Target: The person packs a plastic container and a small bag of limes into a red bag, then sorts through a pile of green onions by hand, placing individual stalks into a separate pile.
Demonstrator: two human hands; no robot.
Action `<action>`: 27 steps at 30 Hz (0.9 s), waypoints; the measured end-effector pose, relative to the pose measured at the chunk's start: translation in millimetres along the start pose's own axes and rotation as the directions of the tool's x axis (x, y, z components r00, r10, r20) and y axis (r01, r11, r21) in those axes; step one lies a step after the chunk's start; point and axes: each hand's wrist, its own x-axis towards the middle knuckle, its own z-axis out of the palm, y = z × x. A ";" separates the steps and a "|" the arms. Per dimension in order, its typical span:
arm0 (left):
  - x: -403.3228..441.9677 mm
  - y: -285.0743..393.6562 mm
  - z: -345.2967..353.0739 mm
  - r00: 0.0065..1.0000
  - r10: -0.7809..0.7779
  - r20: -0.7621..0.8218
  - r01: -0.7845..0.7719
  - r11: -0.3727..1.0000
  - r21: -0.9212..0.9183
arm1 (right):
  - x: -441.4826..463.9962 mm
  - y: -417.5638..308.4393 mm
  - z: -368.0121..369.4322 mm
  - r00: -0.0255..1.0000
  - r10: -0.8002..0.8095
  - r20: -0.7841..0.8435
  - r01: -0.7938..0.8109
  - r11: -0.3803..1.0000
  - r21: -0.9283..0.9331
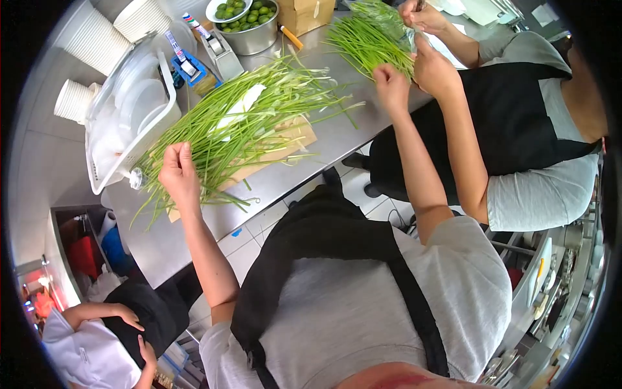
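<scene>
A loose heap of long, thin green stalks like chives point(214, 120) lies over a brown cardboard sheet point(298, 133) on the steel table. My left hand point(178, 172) is closed in a pinch at the near left end of this heap; what its fingers hold, if anything, is hidden. Beside a second, tidier bundle of green stalks point(369, 45), my right hand point(392, 87) is raised with its fingers curled shut. Whatever is between those fingers is too small to make out. A white piece of paper point(243, 107) rests on the heap.
A co-worker's hands point(431, 61) work close to my right hand. A white basket of plastic lids point(172, 110) stands left, near tape dispensers point(223, 55) and a metal pot of limes point(256, 35). Stacked containers point(97, 42) are behind. Another person point(103, 337) stands lower left.
</scene>
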 end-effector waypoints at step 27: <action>-34.6 19.2 10.3 0.874 0.065 0.481 -0.052 0.998 -0.041 | -33.1 -129.1 63.5 0.735 -0.570 0.367 0.423 0.808 0.409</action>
